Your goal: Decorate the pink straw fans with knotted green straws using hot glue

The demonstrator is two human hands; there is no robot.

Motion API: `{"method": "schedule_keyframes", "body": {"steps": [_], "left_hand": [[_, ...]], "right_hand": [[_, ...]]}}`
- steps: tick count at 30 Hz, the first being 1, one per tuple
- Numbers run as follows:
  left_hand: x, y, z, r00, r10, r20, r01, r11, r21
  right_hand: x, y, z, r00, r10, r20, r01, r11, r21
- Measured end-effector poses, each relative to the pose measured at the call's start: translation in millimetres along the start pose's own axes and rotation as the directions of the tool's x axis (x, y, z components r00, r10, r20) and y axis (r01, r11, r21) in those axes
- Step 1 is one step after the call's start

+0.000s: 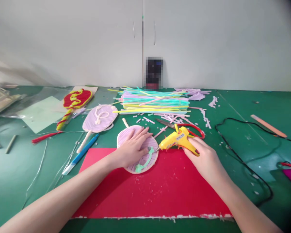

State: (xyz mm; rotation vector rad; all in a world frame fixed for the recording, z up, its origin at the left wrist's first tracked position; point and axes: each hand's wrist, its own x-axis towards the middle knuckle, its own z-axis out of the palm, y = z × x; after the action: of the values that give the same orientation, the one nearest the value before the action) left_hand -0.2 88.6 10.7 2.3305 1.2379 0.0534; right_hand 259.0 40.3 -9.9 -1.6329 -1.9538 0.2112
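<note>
My left hand (pixel 132 149) lies flat with its fingers stretched out, pressing on a lilac ribbed fan-shaped piece (pixel 142 158) with a pale rim. A green fuzzy strip (pixel 147 160) curves over the lower right of this piece. In my right hand (pixel 205 153) is a yellow hot glue gun (pixel 176 139), with my fingers wrapped round its handle. Its nozzle points left and meets the upper end of the green strip, close to my left thumb; whether it touches I cannot tell. Under the lower part of the lilac piece is a red board (pixel 160 194).
Another lilac fan (pixel 99 119) and a red-yellow fan (pixel 77 98) lie left, near a blue craft knife (pixel 81 153). Behind my hands are bundled pipe cleaners (pixel 155 102), lilac scraps and red-handled scissors (pixel 196 129). A black cable (pixel 242 158) loops at right.
</note>
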Motion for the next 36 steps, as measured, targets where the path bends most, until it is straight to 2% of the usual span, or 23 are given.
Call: {"method": "schedule_keyframes", "body": {"steps": [12,20,28,36], "left_hand": [[1.0,-0.7,0.5,1.0,0.012,-0.013,-0.013,1.0,-0.007],[0.1,5.1,-4.3,0.999,-0.025,0.022,0.026,0.999,-0.022],[-0.3,-0.3,1.3,0.999,0.015,-0.041,-0.015,1.0,-0.001],[0.5,1.5,1.6,0.998,0.01,-0.061,-0.01,1.0,-0.001]], "right_hand": [[-0.8,-3.6,1.7,0.998,-0.054,-0.027,0.053,0.998,-0.035],[-0.1,-5.1,1.1,0.999,-0.042,-0.027,0.041,0.999,-0.033],[-0.4,-4.9,-0.1,0.999,-0.044,-0.029,0.043,0.998,-0.05],[-1.2,0.6,1.8,0.998,-0.058,-0.023,0.057,0.996,-0.065]]}}
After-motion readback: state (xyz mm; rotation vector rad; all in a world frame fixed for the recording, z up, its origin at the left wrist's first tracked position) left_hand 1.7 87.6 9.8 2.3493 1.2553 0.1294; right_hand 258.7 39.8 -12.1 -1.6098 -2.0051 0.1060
